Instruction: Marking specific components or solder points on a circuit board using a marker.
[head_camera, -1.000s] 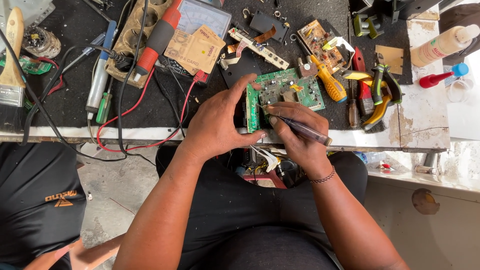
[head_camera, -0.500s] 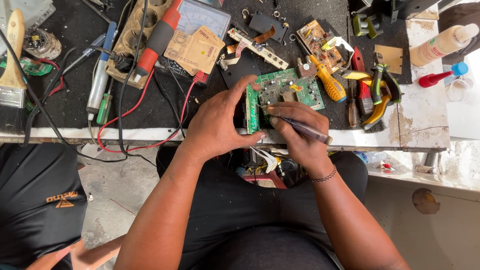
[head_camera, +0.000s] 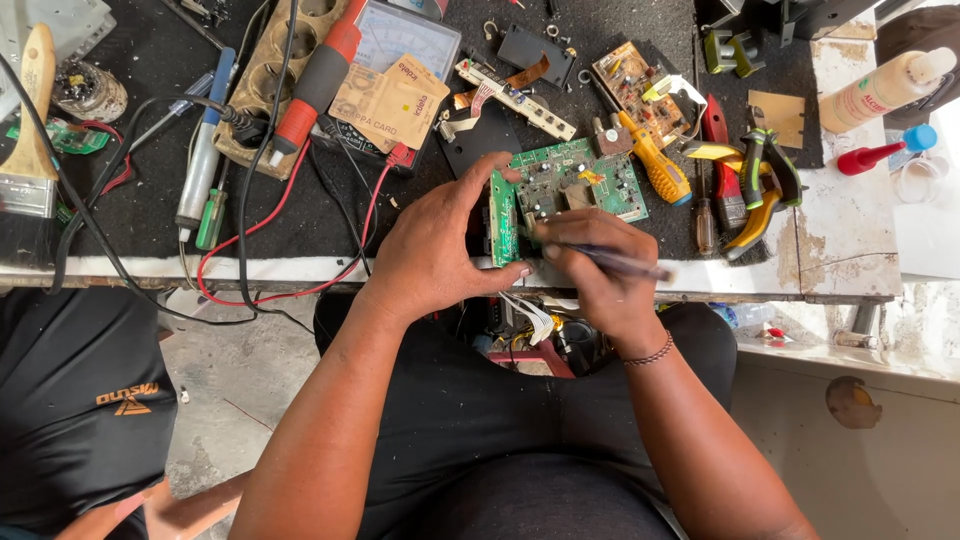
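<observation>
Currently left hand (head_camera: 435, 250) gripping green circuit board (head_camera: 565, 185) by its edge, right hand (head_camera: 600, 270) pinching thin dark tool (head_camera: 620, 264), tip on board, yellow screwdriver (head_camera: 655, 165) just beside.

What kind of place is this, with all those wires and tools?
Probably an electronics repair bench. The left hand steadies a green circuit board while the right hand works on it with a thin tool. A meter with red and black leads, screwdrivers and pliers lie around.
</observation>
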